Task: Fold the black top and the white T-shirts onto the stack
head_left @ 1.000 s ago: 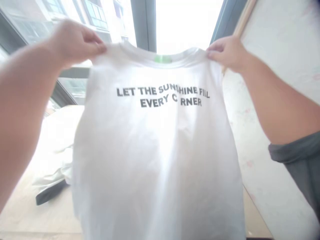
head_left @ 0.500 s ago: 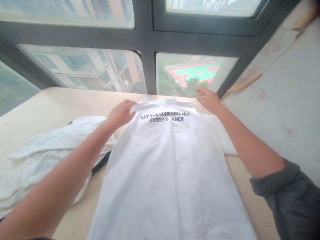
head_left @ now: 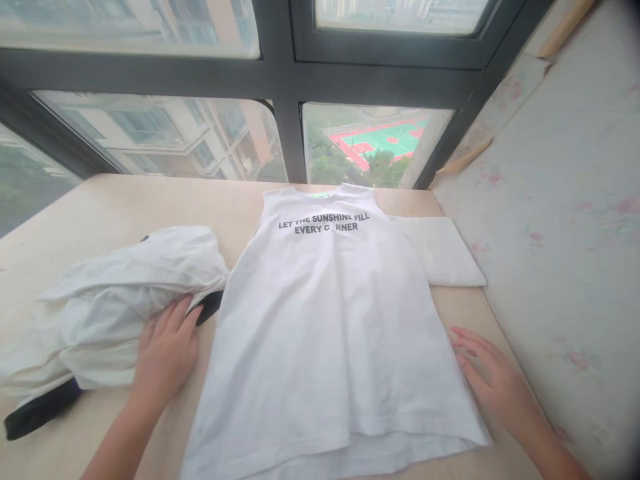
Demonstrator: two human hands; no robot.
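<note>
A white sleeveless shirt (head_left: 310,320) with dark lettering across its chest lies spread out flat, its neck toward the window and its hem toward me. My left hand (head_left: 167,350) is left of the shirt, fingers stretched out against a crumpled pile of white clothing (head_left: 115,300) with black bands. By the shirt's lower right edge is my right hand (head_left: 493,380), fingers loosely apart and nothing held in them. Whether its fingertips touch the cloth I cannot tell. A folded white cloth (head_left: 443,252) lies partly under the shirt's right side.
The pale wooden surface (head_left: 200,200) ends at a dark window frame (head_left: 287,80) at the back. A wall with flowered paper (head_left: 565,253) borders it on the right, its covering peeling near the frame. Outside are buildings and a sports court (head_left: 385,141).
Both hands have moved from the shirt's shoulder area toward me, the left to the clothing pile, the right down near the hem. The view has shifted, and the shirt's hem now shows.
</note>
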